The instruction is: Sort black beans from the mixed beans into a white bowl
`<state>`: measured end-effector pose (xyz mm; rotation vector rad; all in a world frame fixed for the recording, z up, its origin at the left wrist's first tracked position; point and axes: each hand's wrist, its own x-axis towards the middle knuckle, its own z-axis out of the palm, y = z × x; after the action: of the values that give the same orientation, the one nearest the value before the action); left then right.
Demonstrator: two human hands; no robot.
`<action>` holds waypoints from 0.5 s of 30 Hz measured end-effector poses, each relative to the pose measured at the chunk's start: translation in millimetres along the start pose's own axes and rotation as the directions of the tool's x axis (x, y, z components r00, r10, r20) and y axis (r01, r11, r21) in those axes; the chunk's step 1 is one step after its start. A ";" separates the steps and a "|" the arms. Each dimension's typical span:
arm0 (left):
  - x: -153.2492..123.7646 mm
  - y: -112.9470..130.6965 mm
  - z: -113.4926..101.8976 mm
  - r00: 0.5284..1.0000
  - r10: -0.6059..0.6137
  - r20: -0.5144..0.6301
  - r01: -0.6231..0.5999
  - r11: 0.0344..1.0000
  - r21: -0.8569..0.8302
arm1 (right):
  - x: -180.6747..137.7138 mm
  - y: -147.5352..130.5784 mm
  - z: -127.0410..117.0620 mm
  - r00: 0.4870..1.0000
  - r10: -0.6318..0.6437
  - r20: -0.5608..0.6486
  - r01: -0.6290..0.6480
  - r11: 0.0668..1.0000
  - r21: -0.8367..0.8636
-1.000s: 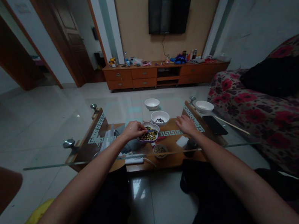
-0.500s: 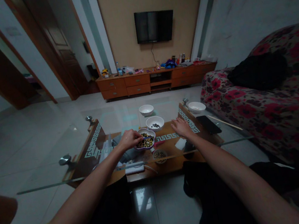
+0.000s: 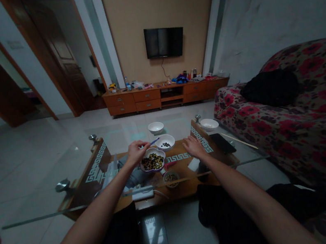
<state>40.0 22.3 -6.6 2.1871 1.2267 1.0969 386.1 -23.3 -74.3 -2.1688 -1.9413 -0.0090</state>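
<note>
Glass table (image 3: 72, 162) edge near forearms.

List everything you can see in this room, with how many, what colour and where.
Glass table: one, clear top with wooden frame, centre.
Mixed-bead bowl: one, white with purple rim, under the left hand.
White bowls: three; one with dark bits, one empty farther back, one at the right corner.
Small cup: one, on the lower shelf.
Phone: one, black, table's right side.
Thin stick: one, pale, beside the phone.
Sofa: one, red floral, right.
Television: one, black, on the wall.
Cabinet: one, orange wood, below it.
Blue tool: one, in the left hand.
Left hand: pinching the tool.
Right hand: flat on the glass.
</note>
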 end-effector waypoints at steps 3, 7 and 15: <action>3.9 8.4 8.9 0.998 -0.026 -0.050 0.024 0.999 -0.036 | 1.1 1.8 2.9 1.000 -0.013 -0.011 0.013 1.000 0.018; 5.3 15.2 19.9 0.994 -0.023 -0.103 0.014 0.996 -0.087 | 1.0 2.6 4.3 0.999 -0.017 -0.028 0.018 0.999 0.029; 4.9 14.7 21.1 0.991 0.004 -0.132 -0.011 0.998 -0.056 | -0.1 2.0 2.6 1.000 0.007 -0.006 -0.007 1.000 0.019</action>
<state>65.9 19.3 -7.7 2.1077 1.2275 1.2808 387.6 -23.2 -77.2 -2.1609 -1.9232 0.0036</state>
